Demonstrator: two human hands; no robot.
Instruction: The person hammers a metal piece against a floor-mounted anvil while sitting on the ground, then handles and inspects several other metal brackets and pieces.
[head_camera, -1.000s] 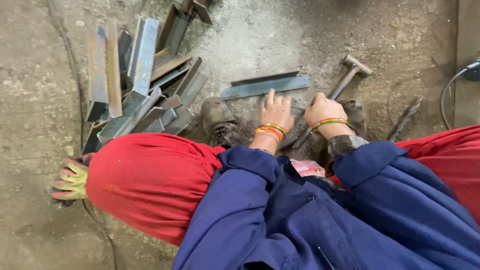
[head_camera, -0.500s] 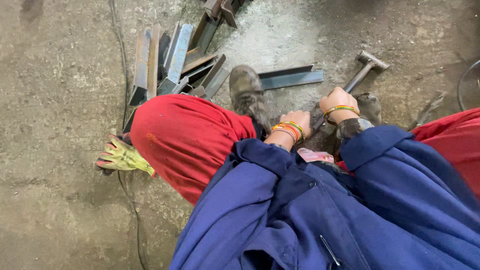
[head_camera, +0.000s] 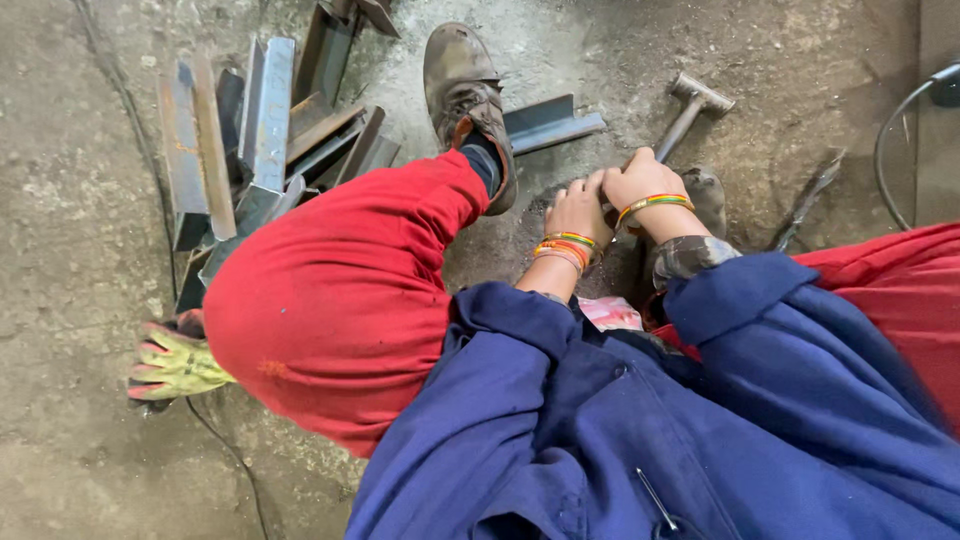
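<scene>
crouching over the concrete floor (head_camera: 60, 300), the person brings both hands together low between the knees. in the head view, the right hand (head_camera: 645, 185) is curled around the near end of the hammer (head_camera: 690, 110), whose wooden handle runs up and to the right to a steel head lying on the floor. the left hand (head_camera: 578, 212) sits just beside it, fingers bent down; i cannot tell what they press on (the wrists hide it). the hammer looks heavy at the head and stiff, so the low part of the handle is the good place to hold. far left lies a pile of steel angle pieces (head_camera: 265, 130), near left a yellow glove (head_camera: 175, 365), and a worn boot (head_camera: 465, 90) points away.
</scene>
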